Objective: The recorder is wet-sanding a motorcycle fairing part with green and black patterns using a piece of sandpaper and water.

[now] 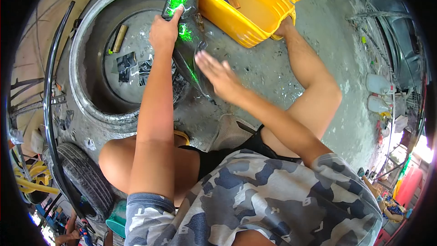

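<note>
My left hand (164,32) grips a long, glossy black panel (189,11) with bright green patterned patches, its thumb lying over the upper part. My right hand (214,70) is open, fingers stretched out, over the lower part of the panel at its right side; whether the fingertips touch it I cannot tell. The panel extends over the right rim of a large round grey tub (83,59), which holds a tan cylinder (120,38) and dark scraps (126,68).
A yellow bin (246,32) with two small blocks inside is at the top, beside my bare right foot (284,27). A tyre (84,177) and a curved black tube (49,86) lie left. Jugs (378,84) and clutter line the right. Part of another person (70,234) shows bottom left.
</note>
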A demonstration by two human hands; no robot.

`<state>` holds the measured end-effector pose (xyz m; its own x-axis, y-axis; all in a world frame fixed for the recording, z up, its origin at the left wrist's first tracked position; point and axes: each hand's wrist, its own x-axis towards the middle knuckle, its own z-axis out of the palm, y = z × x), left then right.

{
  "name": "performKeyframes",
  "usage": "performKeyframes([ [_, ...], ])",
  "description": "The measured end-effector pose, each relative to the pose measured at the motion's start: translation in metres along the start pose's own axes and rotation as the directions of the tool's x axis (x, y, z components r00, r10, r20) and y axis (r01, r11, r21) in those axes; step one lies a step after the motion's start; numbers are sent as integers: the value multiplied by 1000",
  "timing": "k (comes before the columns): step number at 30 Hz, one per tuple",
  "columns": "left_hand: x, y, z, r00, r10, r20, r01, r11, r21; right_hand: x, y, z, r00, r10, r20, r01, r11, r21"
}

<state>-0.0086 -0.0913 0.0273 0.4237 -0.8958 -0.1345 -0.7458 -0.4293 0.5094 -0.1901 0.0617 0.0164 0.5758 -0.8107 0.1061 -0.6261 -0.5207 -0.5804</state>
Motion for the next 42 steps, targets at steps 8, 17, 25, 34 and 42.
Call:
performKeyframes([
  [8, 0, 3, -2, 1000, -2, 24, 2, 1000, 0, 6, -3, -10, 1000, -27, 3, 27, 951, -309],
  [17, -1, 6, -3, 1000, -11, 3, 11, 1000, 8, 23, -2, -3, 998, 57, -23, -61, 839, -540],
  [25, 2, -3, -5, 999, -19, 30, 19, 1000, -15, 31, -4, -7, 995, 75, -68, -100, 784, -613],
  [34, 1, -8, -5, 999, -21, 39, 24, 998, -65, 29, 25, -24, 960, 202, -193, -256, 914, -315],
  [42, 1, 0, -5, 999, -22, 49, 25, 998, -52, 31, 9, 3, 992, 34, -121, -93, 848, -522],
])
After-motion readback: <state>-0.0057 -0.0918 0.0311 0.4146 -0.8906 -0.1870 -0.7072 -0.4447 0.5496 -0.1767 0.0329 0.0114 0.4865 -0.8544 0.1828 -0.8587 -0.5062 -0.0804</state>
